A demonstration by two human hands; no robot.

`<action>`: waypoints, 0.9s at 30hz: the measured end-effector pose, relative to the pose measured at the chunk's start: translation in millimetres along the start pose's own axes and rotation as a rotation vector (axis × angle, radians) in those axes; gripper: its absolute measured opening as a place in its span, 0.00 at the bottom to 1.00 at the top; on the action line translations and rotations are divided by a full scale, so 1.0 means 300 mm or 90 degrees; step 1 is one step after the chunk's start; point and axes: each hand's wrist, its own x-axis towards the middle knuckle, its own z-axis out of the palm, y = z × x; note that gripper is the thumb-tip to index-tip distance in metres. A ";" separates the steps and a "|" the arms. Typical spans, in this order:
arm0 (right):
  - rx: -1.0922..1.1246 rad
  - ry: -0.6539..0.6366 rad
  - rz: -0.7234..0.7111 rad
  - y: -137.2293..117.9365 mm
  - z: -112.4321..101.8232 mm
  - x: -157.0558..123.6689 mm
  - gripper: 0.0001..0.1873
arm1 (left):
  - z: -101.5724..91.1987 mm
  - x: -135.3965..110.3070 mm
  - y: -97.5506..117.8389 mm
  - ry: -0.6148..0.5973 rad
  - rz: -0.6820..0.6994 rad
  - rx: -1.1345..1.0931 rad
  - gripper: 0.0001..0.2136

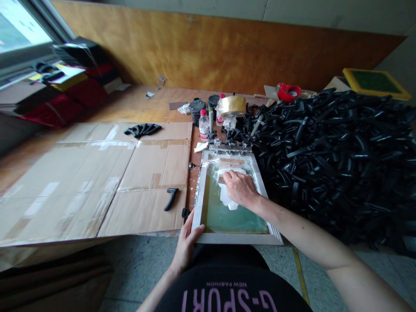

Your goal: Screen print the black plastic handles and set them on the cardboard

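A silver-framed printing screen [227, 223] with green mesh lies at the table's front edge, its far side at a metal hinge clamp [229, 149]. My left hand [187, 236] grips the frame's near left corner, thumb on top. Over the mesh, my right hand [239, 187] is closed and presses down on a crumpled white cloth [230, 203], which may be paper. A small brown edge shows beside its fingers; what that is I cannot tell. Beyond the hand, a wooden strip [231, 162] lies at the screen's far end.
Black curved plastic handles [325, 160] are heaped to the right. Flattened cardboard [74, 186] covers the left, bearing one black handle [170, 199] and a small row of handles [142, 129]. A bottle [203, 125], dark tub [197, 112] and tape roll [232, 106] stand behind the screen.
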 end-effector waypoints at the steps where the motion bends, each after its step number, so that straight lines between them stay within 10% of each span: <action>1: -0.004 -0.006 -0.013 -0.017 0.000 0.003 0.09 | 0.001 0.000 0.000 0.000 0.001 -0.001 0.37; 13: 0.046 0.004 0.060 0.113 -0.012 0.061 0.13 | 0.006 -0.004 0.002 0.073 -0.008 0.036 0.37; 27: 0.053 0.071 -0.044 0.048 0.049 0.127 0.10 | -0.013 0.001 -0.028 0.051 0.004 0.024 0.35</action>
